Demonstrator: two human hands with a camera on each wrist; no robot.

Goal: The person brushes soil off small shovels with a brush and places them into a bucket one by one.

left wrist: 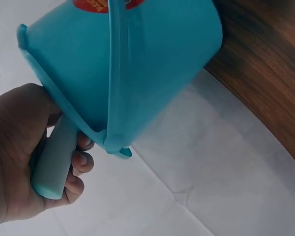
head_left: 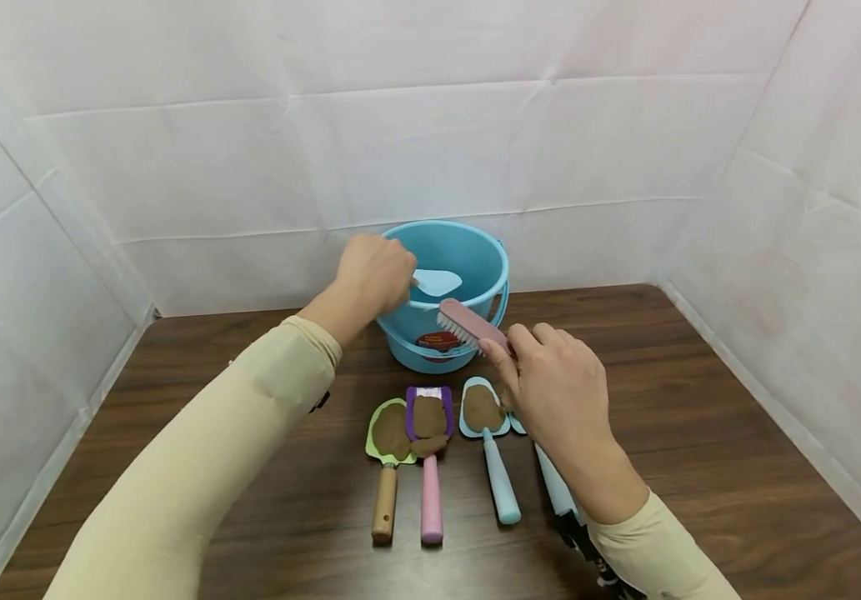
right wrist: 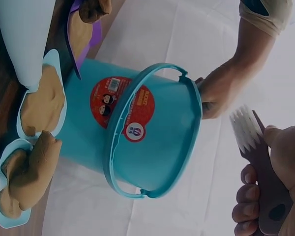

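Note:
My left hand grips the handle of a light-blue toy shovel at the left rim of a blue bucket. The shovel's pale blade shows inside the bucket's mouth. In my right hand is a pink brush with white bristles, held in front of the bucket's near rim with the bristle end toward it. The bucket stands upright, its handle hanging down at the front over a red label.
Brown sand fills a green shovel with a wooden handle, a purple shovel with a pink handle and a light-blue shovel. Another light-blue shovel with sand lies partly under my right hand. White sheeting encloses the wooden table.

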